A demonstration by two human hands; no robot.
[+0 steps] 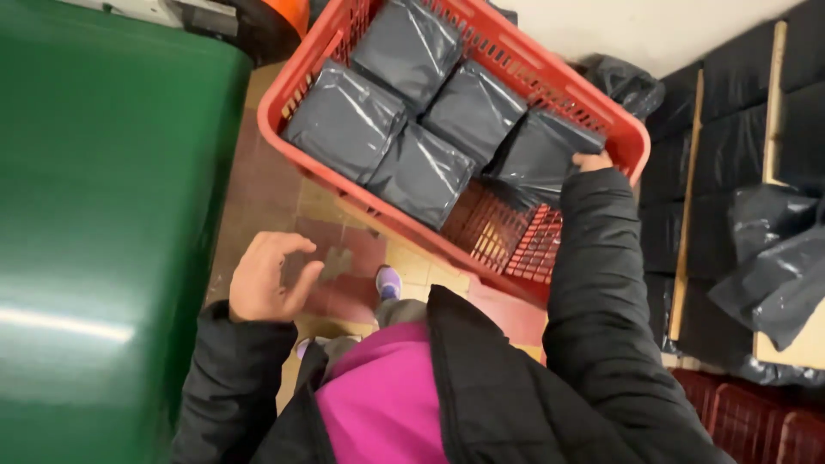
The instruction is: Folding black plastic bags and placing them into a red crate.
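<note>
A red plastic crate [301, 73] sits ahead of me, tilted in view, with several dark grey plastic mailer bags [344, 120] lying flat inside it. My right hand [591, 161] reaches into the crate's right end; only the knuckles show past the black sleeve, and it touches one grey bag [541, 150] there. Whether it grips that bag I cannot tell. My left hand [265, 279] hovers over the tiled floor to the left of the crate, fingers curled apart, holding nothing.
A large green surface [94, 223] fills the left side. Shelves on the right [687, 215] hold more dark bags [765, 266] between wooden dividers. More red crates [756, 421] stand at the bottom right. Reddish and yellow floor tiles [344, 249] and my shoe [388, 282] show below.
</note>
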